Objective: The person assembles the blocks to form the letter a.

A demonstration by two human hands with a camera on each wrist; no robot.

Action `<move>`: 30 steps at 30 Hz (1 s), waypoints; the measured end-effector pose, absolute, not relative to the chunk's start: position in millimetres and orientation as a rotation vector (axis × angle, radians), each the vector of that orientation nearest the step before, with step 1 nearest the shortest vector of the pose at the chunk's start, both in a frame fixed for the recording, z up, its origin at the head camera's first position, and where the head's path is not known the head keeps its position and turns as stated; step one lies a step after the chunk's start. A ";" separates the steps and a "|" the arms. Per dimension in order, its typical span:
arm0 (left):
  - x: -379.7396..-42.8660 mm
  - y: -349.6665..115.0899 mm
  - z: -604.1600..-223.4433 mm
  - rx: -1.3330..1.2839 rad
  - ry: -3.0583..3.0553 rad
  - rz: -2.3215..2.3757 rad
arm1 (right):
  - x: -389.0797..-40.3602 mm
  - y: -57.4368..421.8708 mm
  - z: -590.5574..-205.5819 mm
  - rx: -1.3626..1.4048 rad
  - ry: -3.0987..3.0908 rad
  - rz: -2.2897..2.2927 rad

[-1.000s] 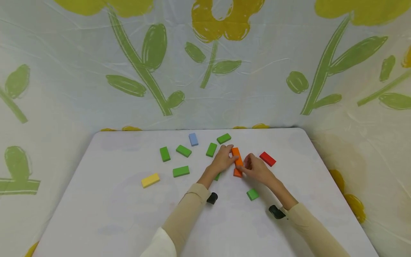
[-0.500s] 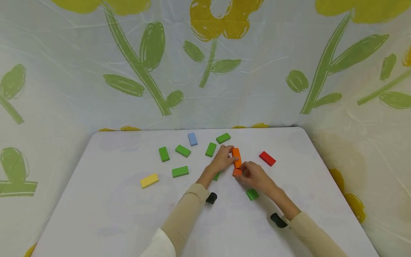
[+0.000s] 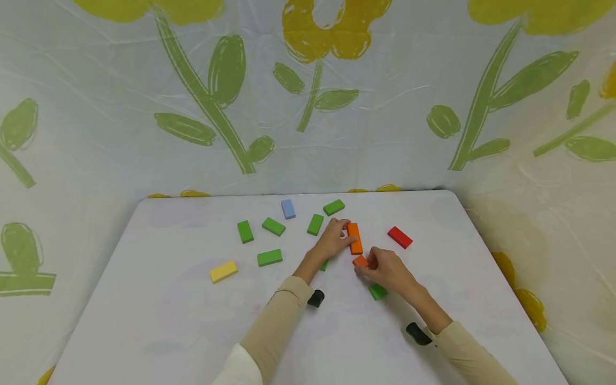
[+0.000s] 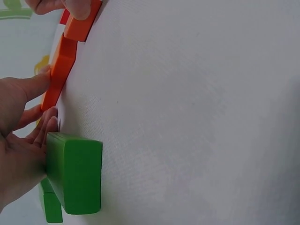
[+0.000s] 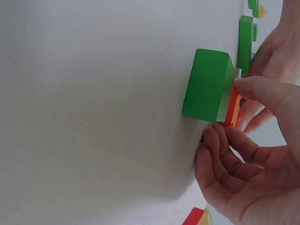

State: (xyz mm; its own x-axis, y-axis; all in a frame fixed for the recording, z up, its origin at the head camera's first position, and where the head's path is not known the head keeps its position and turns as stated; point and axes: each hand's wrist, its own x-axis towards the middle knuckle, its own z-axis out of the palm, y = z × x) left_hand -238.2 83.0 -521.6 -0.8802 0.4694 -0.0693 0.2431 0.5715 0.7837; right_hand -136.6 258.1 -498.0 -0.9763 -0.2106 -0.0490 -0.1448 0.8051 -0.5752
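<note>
In the head view my left hand (image 3: 332, 239) holds an orange block (image 3: 355, 240) lying lengthwise away from me, thumb at its side and a fingertip at its far end. Just nearer, my right hand (image 3: 389, 269) pinches a second orange block (image 3: 360, 261), partly hidden by the fingers. A small gap separates the two blocks in that view. In the left wrist view the held block (image 4: 63, 61) lies close to the second one (image 4: 83, 27). Below the right hand is a green block (image 3: 377, 292), which partly covers the pinched block (image 5: 233, 108) in the right wrist view.
A red block (image 3: 400, 237) lies to the right. Several green blocks (image 3: 270, 257), a blue block (image 3: 288, 209) and a yellow block (image 3: 224, 271) are scattered to the left and back. One green block (image 3: 324, 265) sits partly under the left wrist. A flowered cloth (image 3: 375, 149) backs the white table (image 3: 168, 310).
My right hand has left the near end of the longer orange block, gripped the nearer orange block and drawn it slightly toward me, turning it. My left hand stays in place.
</note>
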 end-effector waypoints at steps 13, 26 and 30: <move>-235.4 81.4 -520.2 0.632 2.517 1.214 | -134.6 253.6 -501.1 -0.173 2.897 -0.923; -236.8 80.0 -520.5 0.629 2.515 1.222 | -142.7 258.6 -497.5 -0.068 2.799 -0.980; -237.0 80.3 -520.9 0.623 2.513 1.212 | -150.0 265.9 -495.7 -0.043 2.745 -1.070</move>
State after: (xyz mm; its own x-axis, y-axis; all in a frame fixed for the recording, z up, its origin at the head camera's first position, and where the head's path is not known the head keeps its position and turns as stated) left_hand -237.0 80.3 -520.9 -0.8671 0.4939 -0.0640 0.2575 0.5547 0.7912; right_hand -150.0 265.9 -495.7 -0.9806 -0.0971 -0.1702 0.0436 0.7384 -0.6729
